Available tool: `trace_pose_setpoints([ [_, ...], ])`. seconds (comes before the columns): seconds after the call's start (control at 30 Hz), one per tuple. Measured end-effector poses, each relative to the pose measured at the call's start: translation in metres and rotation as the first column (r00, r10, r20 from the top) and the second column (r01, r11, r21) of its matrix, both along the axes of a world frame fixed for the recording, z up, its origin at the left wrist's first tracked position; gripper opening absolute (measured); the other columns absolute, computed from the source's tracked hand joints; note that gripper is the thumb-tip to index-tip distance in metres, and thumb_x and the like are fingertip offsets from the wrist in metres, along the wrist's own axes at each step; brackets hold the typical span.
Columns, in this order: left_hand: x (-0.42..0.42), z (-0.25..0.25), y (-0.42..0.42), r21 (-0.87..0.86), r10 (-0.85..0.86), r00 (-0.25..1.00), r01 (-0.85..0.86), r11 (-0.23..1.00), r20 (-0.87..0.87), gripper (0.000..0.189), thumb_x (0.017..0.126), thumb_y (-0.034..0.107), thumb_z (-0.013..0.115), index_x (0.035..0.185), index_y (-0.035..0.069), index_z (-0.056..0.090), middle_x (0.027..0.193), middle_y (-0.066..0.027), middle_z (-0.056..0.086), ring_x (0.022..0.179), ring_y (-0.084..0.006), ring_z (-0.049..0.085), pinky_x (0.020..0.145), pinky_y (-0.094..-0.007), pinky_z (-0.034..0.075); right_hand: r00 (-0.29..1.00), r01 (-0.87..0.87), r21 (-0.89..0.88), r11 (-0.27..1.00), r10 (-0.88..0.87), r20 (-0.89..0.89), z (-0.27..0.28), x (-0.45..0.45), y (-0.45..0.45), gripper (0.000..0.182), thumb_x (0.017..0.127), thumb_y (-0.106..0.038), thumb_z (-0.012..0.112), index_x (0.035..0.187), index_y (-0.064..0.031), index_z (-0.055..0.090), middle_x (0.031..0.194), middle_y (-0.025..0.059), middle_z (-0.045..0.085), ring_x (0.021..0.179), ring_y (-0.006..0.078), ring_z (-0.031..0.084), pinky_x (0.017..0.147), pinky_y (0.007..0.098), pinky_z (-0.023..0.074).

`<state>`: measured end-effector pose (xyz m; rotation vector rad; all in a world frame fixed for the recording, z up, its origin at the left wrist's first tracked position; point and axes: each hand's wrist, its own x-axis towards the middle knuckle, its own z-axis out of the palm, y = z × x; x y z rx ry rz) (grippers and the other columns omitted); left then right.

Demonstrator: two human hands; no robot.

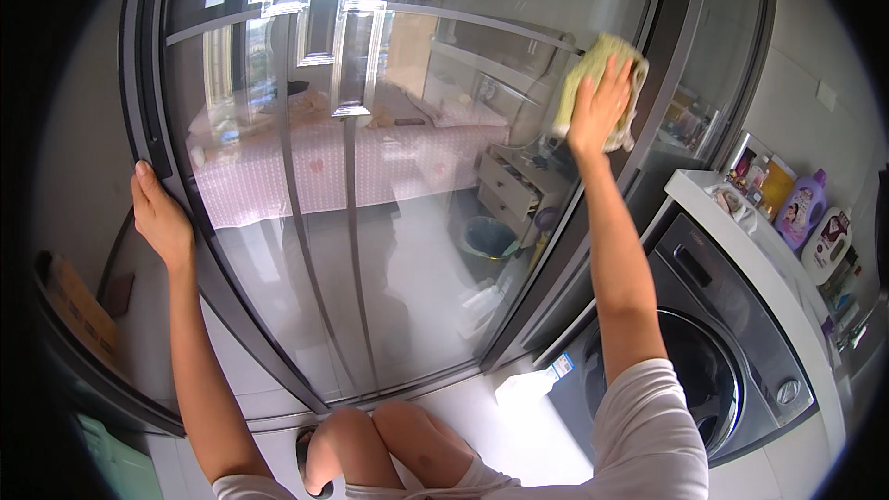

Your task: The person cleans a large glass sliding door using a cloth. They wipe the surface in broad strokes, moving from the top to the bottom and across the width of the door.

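Observation:
A sliding glass door [417, 222] in a dark metal frame stands in front of me. My right hand [603, 107] presses a folded yellow-green cloth [587, 69] against the glass at its upper right edge, fingers spread over it. My left hand [161, 219] grips the door's left frame edge just below a long dark recessed handle [147, 69], thumb on the near face. Through the glass show a bed with a pink patterned cover [444, 160], an open drawer in a small cabinet [510, 191] and a lined waste bin [489, 239], mixed with reflections.
At the right, a front-loading washing machine [722, 319] stands under a white counter [785, 260] holding a purple detergent bottle [802, 212], a white bottle [826, 246] and small containers. A white object [524, 387] lies on the floor. A pale green plastic item [114, 455] is at lower left.

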<state>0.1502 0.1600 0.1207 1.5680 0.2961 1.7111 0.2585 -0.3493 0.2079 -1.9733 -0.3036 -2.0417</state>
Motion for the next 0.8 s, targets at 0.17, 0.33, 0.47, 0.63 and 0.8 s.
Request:
trace_pose_setpoints([
  [0.17, -0.004, 0.005, -0.011, 0.01, -0.002, 0.999, 0.001, 1.0, 0.039, 0.047, 0.096, 0.043, 0.036, 0.092, -0.001, 0.054, 0.076, -0.0205, 0.056, 0.068, -0.0345, 0.049, 0.067, -0.0385, 0.041, 0.994, -0.019, 0.02, 1.0, 0.021, -0.103, -0.126, -0.015, 0.015, 0.063, 0.09, -0.037, 0.036, 0.143, -0.0053, 0.02, 0.148, 0.023, 0.01, 0.135, 0.0435, 0.01, 0.108, 0.0524, 0.005],
  [0.33, -0.001, 0.005, -0.009, -0.018, 0.0, 1.0, -0.001, 1.0, -0.029, 0.048, 0.095, 0.043, 0.036, 0.095, -0.001, 0.055, 0.079, -0.0247, 0.058, 0.073, -0.0414, 0.053, 0.066, -0.0422, 0.042, 0.987, 0.003, 0.066, 0.998, 0.007, -0.16, -0.18, -0.019, 0.033, 0.064, 0.084, -0.025, 0.038, 0.137, 0.0053, 0.02, 0.148, 0.0256, 0.005, 0.135, 0.0452, 0.003, 0.108, 0.0542, 0.0028],
  [0.47, 0.0, 0.006, -0.007, -0.021, -0.008, 1.0, 0.007, 1.0, -0.02, 0.047, 0.095, 0.042, 0.037, 0.096, -0.001, 0.055, 0.081, -0.0263, 0.058, 0.077, -0.0438, 0.055, 0.066, -0.0446, 0.041, 0.989, 0.071, 0.0, 0.998, -0.07, -0.126, -0.072, -0.011, 0.035, 0.061, 0.089, -0.036, 0.035, 0.139, -0.0027, 0.025, 0.149, 0.0198, 0.007, 0.136, 0.0424, 0.006, 0.108, 0.0541, 0.0045],
  [0.63, -0.006, 0.006, -0.005, -0.011, -0.017, 1.0, 0.017, 1.0, -0.017, 0.046, 0.096, 0.041, 0.037, 0.091, -0.001, 0.054, 0.076, -0.0226, 0.057, 0.067, -0.0377, 0.05, 0.065, -0.0401, 0.041, 0.997, 0.078, -0.172, 0.982, -0.076, 0.015, 0.116, -0.01, 0.053, 0.059, 0.091, -0.045, 0.034, 0.142, -0.0165, 0.025, 0.149, 0.0166, 0.013, 0.135, 0.0419, 0.014, 0.107, 0.0543, 0.0124],
  [0.8, -0.003, 0.003, -0.006, -0.043, -0.046, 0.998, 0.044, 0.998, -0.047, 0.044, 0.096, 0.039, 0.037, 0.103, -0.001, 0.056, 0.082, -0.0189, 0.058, 0.074, -0.0297, 0.052, 0.073, -0.0354, 0.042, 0.953, 0.296, -0.194, 0.935, -0.275, 0.129, 0.15, 0.0, 0.071, 0.057, 0.089, -0.041, 0.04, 0.14, -0.0164, 0.03, 0.145, 0.0184, 0.023, 0.133, 0.039, 0.02, 0.107, 0.0512, 0.0173],
])
